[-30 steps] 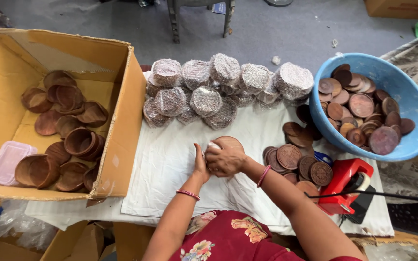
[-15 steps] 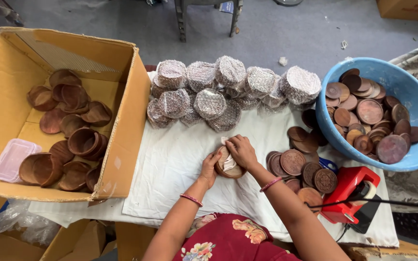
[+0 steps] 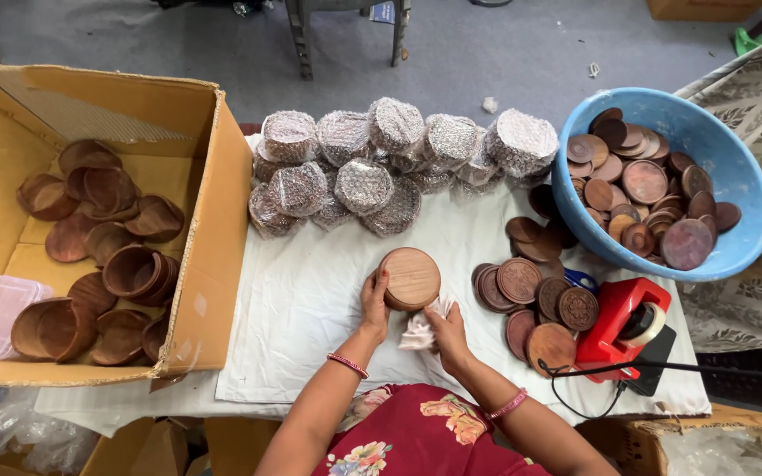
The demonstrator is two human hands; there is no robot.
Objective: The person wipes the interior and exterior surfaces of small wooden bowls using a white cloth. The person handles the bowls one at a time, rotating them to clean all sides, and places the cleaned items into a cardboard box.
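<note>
My left hand (image 3: 374, 306) holds a round light-brown wooden lid (image 3: 410, 278) upright by its left edge, flat face toward me, over the white cloth (image 3: 310, 300). Just below and right of the lid, my right hand (image 3: 448, 334) grips a crumpled white rag (image 3: 420, 330) against the lid's lower edge. Flat dark wooden discs (image 3: 540, 295) lie in a loose pile right of my right hand.
A blue basin (image 3: 734, 176) of dark discs stands at the right. A red tape dispenser (image 3: 623, 326) with a black cable sits at the front right. Bubble-wrapped bundles (image 3: 381, 159) line the back. A cardboard box (image 3: 213, 220) of wooden bowls is on the left.
The lid has turned from lying under both hands to standing on edge in my left hand. My right hand has come off its top and dropped below it with the rag.
</note>
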